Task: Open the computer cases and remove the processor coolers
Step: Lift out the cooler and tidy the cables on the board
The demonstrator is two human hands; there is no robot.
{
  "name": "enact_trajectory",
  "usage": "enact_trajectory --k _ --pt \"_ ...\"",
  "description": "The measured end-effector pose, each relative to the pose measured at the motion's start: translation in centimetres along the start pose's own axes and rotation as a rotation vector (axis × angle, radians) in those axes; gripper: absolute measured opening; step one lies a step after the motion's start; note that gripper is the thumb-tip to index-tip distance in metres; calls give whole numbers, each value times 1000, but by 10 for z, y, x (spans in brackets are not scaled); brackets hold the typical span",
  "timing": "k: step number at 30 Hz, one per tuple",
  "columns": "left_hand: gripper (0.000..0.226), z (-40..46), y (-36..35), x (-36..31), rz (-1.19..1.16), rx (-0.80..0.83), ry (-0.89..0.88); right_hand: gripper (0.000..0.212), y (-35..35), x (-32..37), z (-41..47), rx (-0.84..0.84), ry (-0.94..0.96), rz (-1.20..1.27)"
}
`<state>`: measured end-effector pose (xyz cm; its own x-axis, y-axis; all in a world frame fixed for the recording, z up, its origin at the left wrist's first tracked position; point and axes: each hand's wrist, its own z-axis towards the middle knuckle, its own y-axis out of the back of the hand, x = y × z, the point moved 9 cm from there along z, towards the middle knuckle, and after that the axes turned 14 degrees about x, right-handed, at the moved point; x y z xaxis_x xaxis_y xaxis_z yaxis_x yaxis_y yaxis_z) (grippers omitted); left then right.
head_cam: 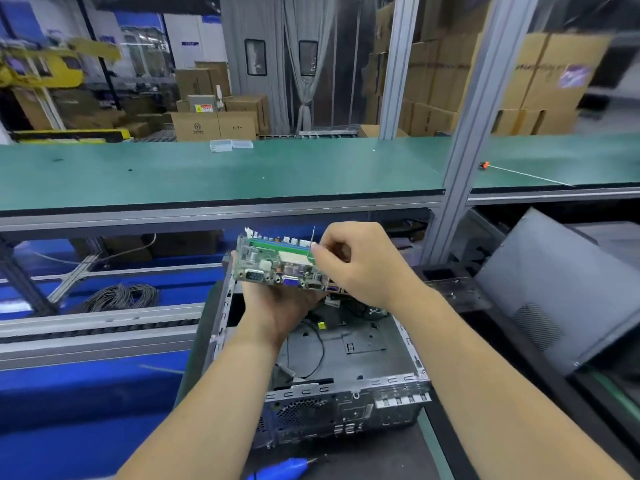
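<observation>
Left hand [277,306] under motherboard [277,263] above open case [346,393]

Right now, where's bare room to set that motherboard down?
The green bench ahead is mostly bare between the clear plastic boxes and the aluminium post. The open case below the motherboard is crowded with cables.

1. I am standing at an electronics assembly line in a factory or warehouse.
2. A long green-matted surface [242,171] on aluminium framing [474,109] runs ahead of me.
3. Stacked cardboard cartons [540,84] fill the back.
4. An opened computer case [346,386] sits below, with a blue electric screwdriver [280,468] beside it.
</observation>
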<state>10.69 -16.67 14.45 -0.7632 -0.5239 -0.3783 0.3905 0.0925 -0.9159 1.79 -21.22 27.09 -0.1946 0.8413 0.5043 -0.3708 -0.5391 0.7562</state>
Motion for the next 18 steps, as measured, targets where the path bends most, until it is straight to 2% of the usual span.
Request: enact_trajectory --k 2,5,7,10,14,18 --pt "60 2 4 4 143 -9 65 30 8 0 -7 -85 -4 -33" --pt "82 6 10 5 359 -108 134 36 32 -14 -14 -228 -89 3" --pt "87 9 13 6 427 -159 140 41 48 -31 -18 -265 -196 61" --pt "72 14 15 10 545 -204 182 41 71 -54 -27 -327 -323 165" --pt "41 26 11 19 680 -298 199 40 107 -69 -43 -444 -383 194" --pt "31 50 -2 39 778 -292 184 41 138 -87 -54 -507 -411 177"
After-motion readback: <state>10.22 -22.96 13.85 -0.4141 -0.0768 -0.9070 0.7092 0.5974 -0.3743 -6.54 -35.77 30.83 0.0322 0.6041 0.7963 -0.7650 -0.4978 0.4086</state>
